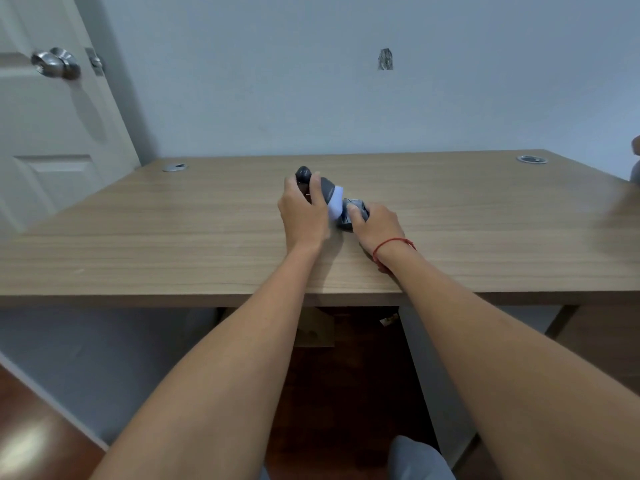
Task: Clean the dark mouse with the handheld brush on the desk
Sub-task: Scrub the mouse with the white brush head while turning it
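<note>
Head view, left to right. A white panelled door with a round brushed-metal doorknob point(55, 63) stands beyond the left end of the light wood-grain laminate desk point(173, 237); a silver cable grommet point(175, 167) sits near the desk's far left corner.

Near the middle of the desk, towards its far edge, the left hand point(304, 213) is closed around the handheld brush with a dark grey rounded plastic handle and pale lavender-white bristles point(333, 197). The fingers wrap the handle from above, the knob end points toward the far edge, and the bristle end slants down to the right.

Directly right of the bristles lies the dark grey plastic computer mouse point(351, 213), resting on the desk and touching or almost touching the bristle tips. The right hand point(375, 226), with a thin red string bracelet point(393, 244) at the wrist, lies over the mouse's right and near side, fingers curled loosely on its shell and one fingertip pressed on top; it pins the mouse and does not lift it.

Handling, as judged: the mouse is light, rigid and smooth-shelled, so it will likely slide under brush strokes unless held by its flanks. The brush handle is stiff and the bristles soft, and so unlikely to scratch.

A second silver grommet point(532, 159) marks the far right corner.
</note>
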### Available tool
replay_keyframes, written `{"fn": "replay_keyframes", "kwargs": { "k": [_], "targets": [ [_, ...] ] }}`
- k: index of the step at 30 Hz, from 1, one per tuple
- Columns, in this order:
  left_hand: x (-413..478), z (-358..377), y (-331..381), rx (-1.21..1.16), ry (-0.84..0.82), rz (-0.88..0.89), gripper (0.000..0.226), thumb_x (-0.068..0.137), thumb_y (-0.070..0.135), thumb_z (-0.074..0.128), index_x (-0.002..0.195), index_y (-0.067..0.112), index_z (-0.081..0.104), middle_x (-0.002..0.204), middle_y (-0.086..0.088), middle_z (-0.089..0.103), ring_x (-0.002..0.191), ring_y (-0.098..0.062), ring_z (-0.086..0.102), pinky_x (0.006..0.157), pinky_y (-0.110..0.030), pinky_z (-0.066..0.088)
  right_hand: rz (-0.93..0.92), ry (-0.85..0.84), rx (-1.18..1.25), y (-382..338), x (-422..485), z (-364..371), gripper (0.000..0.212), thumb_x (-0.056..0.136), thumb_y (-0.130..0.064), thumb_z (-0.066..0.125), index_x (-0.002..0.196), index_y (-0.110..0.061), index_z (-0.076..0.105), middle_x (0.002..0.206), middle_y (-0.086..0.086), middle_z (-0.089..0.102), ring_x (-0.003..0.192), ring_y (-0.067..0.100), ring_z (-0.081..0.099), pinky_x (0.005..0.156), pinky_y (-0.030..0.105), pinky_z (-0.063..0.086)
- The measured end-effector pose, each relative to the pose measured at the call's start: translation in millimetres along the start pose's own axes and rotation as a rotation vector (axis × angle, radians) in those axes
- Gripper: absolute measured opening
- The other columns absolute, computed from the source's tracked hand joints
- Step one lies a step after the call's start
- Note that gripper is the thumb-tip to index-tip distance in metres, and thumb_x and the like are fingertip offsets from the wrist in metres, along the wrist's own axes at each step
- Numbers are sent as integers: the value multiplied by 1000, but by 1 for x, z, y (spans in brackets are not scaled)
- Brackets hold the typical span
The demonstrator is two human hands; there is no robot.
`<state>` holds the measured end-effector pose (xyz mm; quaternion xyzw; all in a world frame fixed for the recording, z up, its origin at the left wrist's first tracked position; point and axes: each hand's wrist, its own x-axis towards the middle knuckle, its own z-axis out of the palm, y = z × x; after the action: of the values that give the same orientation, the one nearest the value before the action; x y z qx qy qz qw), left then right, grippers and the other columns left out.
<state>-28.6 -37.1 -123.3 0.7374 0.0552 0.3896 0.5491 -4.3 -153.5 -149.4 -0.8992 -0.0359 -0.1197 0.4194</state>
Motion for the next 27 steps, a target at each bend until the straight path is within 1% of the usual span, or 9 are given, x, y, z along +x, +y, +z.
{"fn": "replay_keyframes", "kwargs": {
  "k": [2,6,9,12,18,20,22,24,27],
  "targets": [
    [-1,1,-1,57,-52,18,22,94,26,56,94,4,57,85,-6,62,79,-20,57,62,-12,36,3,0,7,0,0,0,31,94,-42,43,94,-15,60,93,7,62,90,30,59,77,35,46],
    [1,2,-9,256,-49,-49,28,94,25,54,101,-2,57,100,-17,66,91,-31,59,72,-29,39,-5,10,3,0,0,0,36,94,-42,41,98,-12,61,97,11,65,92,32,61,75,35,45],
    [0,0,-3,132,-3,5,29,94,28,55,94,-1,59,86,-11,64,77,-21,54,66,-24,38,5,4,14,-1,-1,0,39,94,-43,42,103,-12,63,101,12,67,94,32,62,78,36,47],
    [-2,0,1,72,-24,30,27,92,27,58,94,0,60,81,-5,61,77,-20,57,60,-15,37,13,0,20,-1,-1,0,39,93,-44,42,104,-12,63,103,12,68,96,33,62,81,37,48],
    [-1,2,-7,276,-38,-24,27,96,25,52,101,-1,55,99,-17,65,89,-31,59,71,-31,40,18,-20,-10,-6,-6,-2,44,93,-46,37,104,-10,60,103,12,67,97,33,62,83,40,49],
    [-1,1,-4,204,-3,20,27,97,27,51,98,0,54,92,-14,64,80,-26,55,67,-28,38,12,-13,7,-7,-8,-1,48,84,-58,43,99,-15,59,99,6,66,94,29,63,81,39,51],
    [-1,0,-2,82,22,47,26,97,28,51,95,1,54,86,-11,63,77,-24,55,67,-30,42,10,12,21,-8,-12,-2,61,72,-65,57,108,-15,56,106,4,63,96,25,62,83,41,53],
    [-1,0,-2,43,-11,62,26,96,28,53,94,2,56,84,-7,62,77,-22,56,69,-27,43,-1,17,6,-6,-12,-2,66,68,-59,68,114,-14,54,113,6,61,100,25,61,87,43,53],
    [-1,4,-6,158,-90,105,22,94,26,55,96,3,57,91,-12,65,83,-24,58,70,-25,39,-10,3,31,-6,-13,-5,53,71,-42,71,114,-15,55,114,6,61,99,24,61,87,43,53]
  ]
}}
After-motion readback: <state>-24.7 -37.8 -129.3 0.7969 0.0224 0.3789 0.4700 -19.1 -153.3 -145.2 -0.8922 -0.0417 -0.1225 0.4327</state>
